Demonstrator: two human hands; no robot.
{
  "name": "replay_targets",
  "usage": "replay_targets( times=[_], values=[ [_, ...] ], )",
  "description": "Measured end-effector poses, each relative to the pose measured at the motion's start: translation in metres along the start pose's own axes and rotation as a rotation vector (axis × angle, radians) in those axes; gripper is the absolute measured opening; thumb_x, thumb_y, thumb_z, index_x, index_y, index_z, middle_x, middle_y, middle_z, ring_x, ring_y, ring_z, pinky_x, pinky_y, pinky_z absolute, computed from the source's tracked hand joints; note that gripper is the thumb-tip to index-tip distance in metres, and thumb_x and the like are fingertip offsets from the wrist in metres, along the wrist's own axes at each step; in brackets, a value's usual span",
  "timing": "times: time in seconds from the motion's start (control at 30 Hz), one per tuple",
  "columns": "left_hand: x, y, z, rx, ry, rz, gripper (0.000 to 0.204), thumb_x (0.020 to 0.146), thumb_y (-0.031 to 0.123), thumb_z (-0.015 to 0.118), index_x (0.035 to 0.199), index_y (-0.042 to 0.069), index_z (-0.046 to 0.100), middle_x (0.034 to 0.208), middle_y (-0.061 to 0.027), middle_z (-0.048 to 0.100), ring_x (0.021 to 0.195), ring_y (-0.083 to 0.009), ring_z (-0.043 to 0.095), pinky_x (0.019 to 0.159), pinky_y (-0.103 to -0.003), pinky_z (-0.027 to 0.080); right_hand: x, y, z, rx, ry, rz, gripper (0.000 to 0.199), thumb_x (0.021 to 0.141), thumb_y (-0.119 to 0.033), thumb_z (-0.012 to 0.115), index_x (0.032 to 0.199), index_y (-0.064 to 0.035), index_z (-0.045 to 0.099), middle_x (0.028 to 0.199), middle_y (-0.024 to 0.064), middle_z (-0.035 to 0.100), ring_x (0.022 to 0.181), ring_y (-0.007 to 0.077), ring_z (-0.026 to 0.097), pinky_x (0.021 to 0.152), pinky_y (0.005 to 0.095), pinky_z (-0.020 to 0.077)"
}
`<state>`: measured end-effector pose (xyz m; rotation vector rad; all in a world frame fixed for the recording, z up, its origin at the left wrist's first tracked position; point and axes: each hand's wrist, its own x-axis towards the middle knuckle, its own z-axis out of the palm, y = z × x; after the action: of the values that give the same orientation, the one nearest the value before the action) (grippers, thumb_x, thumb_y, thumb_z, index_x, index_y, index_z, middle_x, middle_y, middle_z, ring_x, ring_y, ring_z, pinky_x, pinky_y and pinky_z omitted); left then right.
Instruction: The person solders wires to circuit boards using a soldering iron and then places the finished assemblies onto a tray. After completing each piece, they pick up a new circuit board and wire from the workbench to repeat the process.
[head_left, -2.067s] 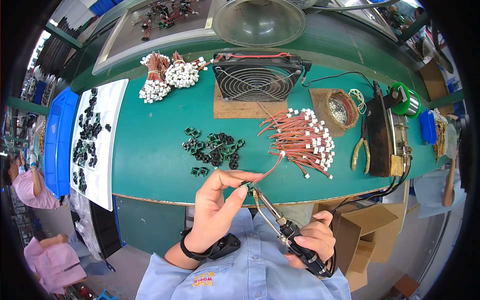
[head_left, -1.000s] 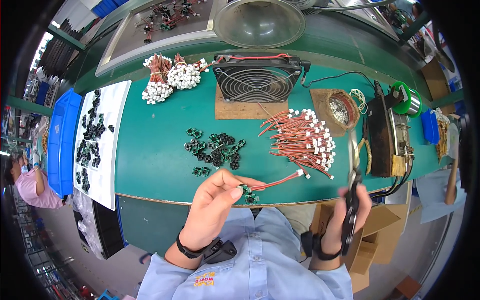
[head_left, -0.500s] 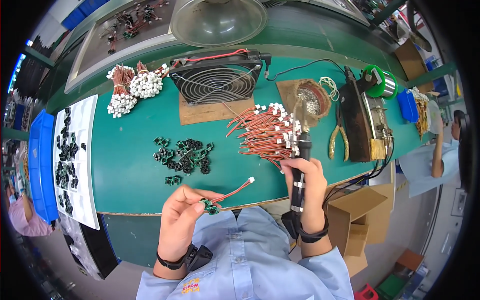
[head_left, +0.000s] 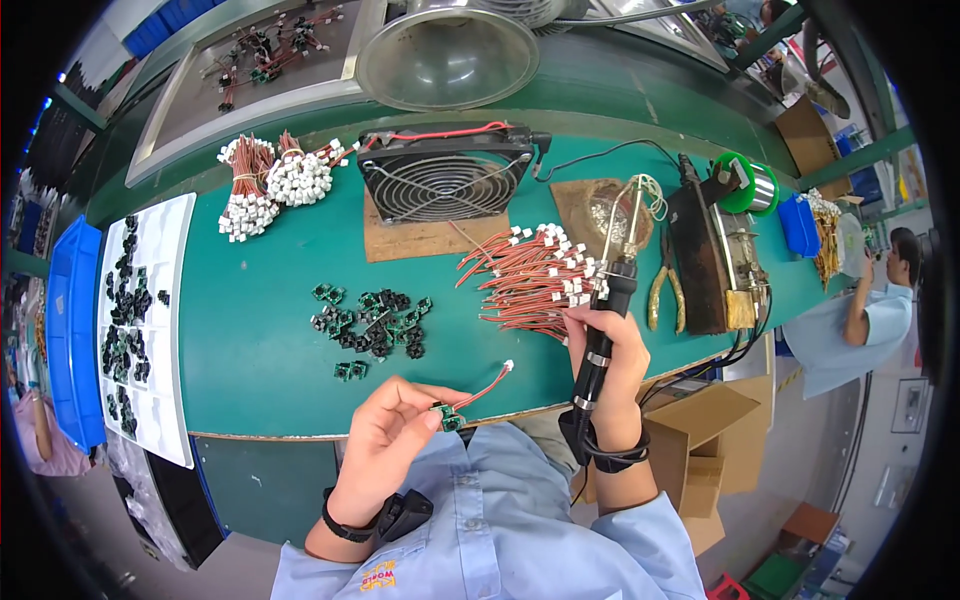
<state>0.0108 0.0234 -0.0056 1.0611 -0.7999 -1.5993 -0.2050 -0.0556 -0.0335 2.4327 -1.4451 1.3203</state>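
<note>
Electronics assembly workshop. A green workbench (head_left: 270, 330) is carrying bundles of red connector leads (head_left: 525, 280), a pile of small circuit boards (head_left: 375, 322), a fume fan (head_left: 443, 183), and a solder spool (head_left: 745, 183) far right; another worker (head_left: 860, 310) is sitting right.

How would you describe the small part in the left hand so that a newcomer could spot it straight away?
Start at the green workbench and go to its near edge, where the left hand pinches a tiny green circuit board. Unlike the loose boards in the pile of small boards mid-table, this one has a red wire lead ending in a white plug attached.
</note>
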Motion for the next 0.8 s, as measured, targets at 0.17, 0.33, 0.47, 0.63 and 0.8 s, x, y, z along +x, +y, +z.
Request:
replay_targets(
  times=[0.17,0.33,0.47,0.63,0.8],
  values=[
    [0.005,-0.006,0.007,0.097,-0.072,0.034,0.003,0.086,0.002,0.05,0.089,0.003,0.048,0.103,-0.0174,0.061,0.094,-0.0179,0.056,0.082,-0.031,0.043,0.0,-0.02,-0.001,0.533,0.147,0.331,0.037,0.077,0.009,0.062,0.104,-0.0066,0.042,0.082,0.0095,0.059,0.074,0.0129,0.059,0.061,0.0243,0.0448],
    [0.003,-0.007,0.009,0.139,-0.078,0.081,0.006,0.088,0.0,0.05,0.093,0.001,0.047,0.107,-0.0166,0.059,0.095,-0.0142,0.054,0.083,-0.029,0.042,-0.002,-0.044,-0.025,0.964,-0.05,0.59,0.043,0.078,0.007,0.063,0.106,-0.0092,0.035,0.084,0.011,0.058,0.069,0.0101,0.055,0.059,0.0208,0.0423],
    [0.001,0.0,0.017,0.153,-0.155,0.149,0.009,0.087,-0.002,0.05,0.096,0.0,0.048,0.105,-0.0149,0.059,0.095,-0.0144,0.053,0.085,-0.029,0.041,-0.003,-0.053,-0.035,1.107,-0.159,0.656,0.042,0.077,0.008,0.062,0.106,-0.0083,0.036,0.083,0.0086,0.058,0.065,0.0064,0.05,0.057,0.0188,0.04],
    [-0.001,0.005,0.018,0.067,-0.094,0.128,0.01,0.087,0.005,0.049,0.096,0.0,0.047,0.099,-0.0135,0.056,0.09,-0.0184,0.053,0.081,-0.033,0.042,-0.006,-0.066,-0.038,1.121,-0.226,0.682,0.042,0.078,0.005,0.063,0.103,-0.0096,0.034,0.08,0.0093,0.058,0.064,0.0075,0.052,0.055,0.0191,0.0393],
    [0.003,0.005,0.029,-0.174,-0.045,0.012,0.018,0.089,0.012,0.051,0.102,0.0,0.047,0.097,-0.0117,0.054,0.086,-0.0182,0.053,0.077,-0.032,0.043,-0.007,-0.071,-0.038,1.114,-0.233,0.566,0.041,0.078,0.006,0.063,0.103,-0.0081,0.033,0.077,0.0106,0.057,0.064,0.0089,0.053,0.056,0.0205,0.0415]
  ],
)
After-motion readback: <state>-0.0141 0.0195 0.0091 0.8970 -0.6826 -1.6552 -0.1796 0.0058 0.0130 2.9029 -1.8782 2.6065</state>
